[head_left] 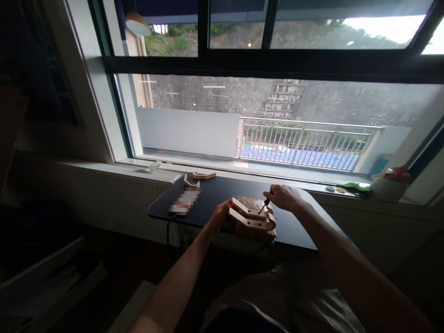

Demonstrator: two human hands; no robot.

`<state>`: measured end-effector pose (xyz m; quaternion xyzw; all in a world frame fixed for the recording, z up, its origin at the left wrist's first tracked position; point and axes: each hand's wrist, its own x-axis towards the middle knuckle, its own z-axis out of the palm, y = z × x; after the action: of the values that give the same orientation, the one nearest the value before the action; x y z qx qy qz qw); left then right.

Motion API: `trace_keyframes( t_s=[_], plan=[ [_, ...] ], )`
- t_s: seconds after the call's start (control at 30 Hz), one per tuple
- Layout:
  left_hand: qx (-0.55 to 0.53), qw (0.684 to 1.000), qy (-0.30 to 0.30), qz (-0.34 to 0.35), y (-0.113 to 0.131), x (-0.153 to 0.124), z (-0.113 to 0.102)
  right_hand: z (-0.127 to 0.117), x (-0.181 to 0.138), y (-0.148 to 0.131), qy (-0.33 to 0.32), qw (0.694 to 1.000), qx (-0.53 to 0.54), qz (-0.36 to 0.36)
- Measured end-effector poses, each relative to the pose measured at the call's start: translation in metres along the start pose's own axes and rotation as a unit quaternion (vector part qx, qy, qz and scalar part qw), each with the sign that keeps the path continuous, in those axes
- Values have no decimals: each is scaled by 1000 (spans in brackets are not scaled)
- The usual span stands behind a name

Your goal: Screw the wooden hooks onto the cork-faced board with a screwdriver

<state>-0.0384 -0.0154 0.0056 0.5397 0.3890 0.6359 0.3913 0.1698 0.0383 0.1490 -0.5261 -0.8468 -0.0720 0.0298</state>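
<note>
- Pale U-shaped wooden piece with bent ends and dark holes [255, 224] lies between the two hands, its rounded end towards the right and its two free ends at the left hand.
- Left hand [220, 215]: fingers closed on the free ends of the wooden piece, steadying it from the left.
- Right hand [282, 198]: fingers wrapped round the black handle of a thin-shafted screwdriver [267, 202], which slants down and left from the grip; its tip meets the farther strip of the wood, though whether it sits in a hole is too small to tell.
- Crinkled brownish wrapping [255, 202] shows beyond and beneath the wooden piece, between the hands.
- Black tabletop with a rounded corner [225, 188] spreads beyond both hands.
- Two more pale bent wooden pieces [204, 175] lie beyond the left hand and to its left.
- Nearer, left of that hand, rests a blurred-out pale and red item [186, 202].
</note>
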Motion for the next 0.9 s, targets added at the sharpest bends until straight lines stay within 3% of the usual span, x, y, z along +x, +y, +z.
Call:
trace_keyframes(
  t_s=[0.2, 0.37, 0.67, 0.9],
  plan=[
    [-12, 1000, -9, -3, -1, 2, 1, -14, -8, 3, 16, 999, 5, -30],
    [-17, 1000, -5, -4, 0, 1, 1, -10, -6, 1, 18, 997, 17, -77],
    [-13, 1000, -3, -6, 1, 0, 3, 0, -4, -9, 40, 999, -4, -8],
    [-12, 1000, -3, -16, -1, 0, 3, -13, -10, 2, 26, 998, 22, -53]
  ],
)
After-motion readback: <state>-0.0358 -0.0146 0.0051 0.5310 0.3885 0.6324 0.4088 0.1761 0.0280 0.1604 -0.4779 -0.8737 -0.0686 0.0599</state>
